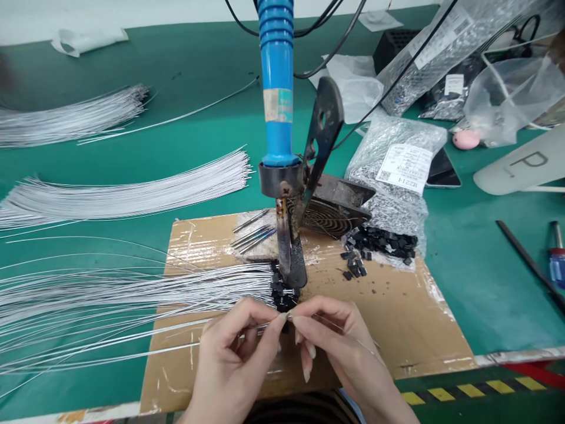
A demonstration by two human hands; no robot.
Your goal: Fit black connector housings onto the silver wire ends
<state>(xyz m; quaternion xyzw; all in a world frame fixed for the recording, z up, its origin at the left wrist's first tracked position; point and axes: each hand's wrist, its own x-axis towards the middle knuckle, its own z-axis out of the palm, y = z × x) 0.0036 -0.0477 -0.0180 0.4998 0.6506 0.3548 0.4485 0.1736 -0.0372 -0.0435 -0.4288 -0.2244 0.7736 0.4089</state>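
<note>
My left hand [245, 353] is closed, thumb and forefinger pinching near the end of a thin grey wire. Fingertip to fingertip with it, my right hand [338, 341] is closed in a pinch too; a fine wire [329, 323] runs back across it, and what lies between the two tips is too small to make out. Just above them, a blue-handled soldering iron [278, 106] hangs tip-down in a black metal stand [324, 129]. Beside its tip lie the black-tipped ends of a bundle of grey wires [220, 288]. Cardboard [388, 330] is beneath my hands.
Two more wire bundles [132, 188] lie at left. Metal rods [253, 238] and a black fan [333, 212] sit behind the iron. Small black pieces [384, 242] spill from a bubble-wrap bag [397, 165]. A phone [442, 171], white cup [521, 162] and screwdriver [557, 259] are at right.
</note>
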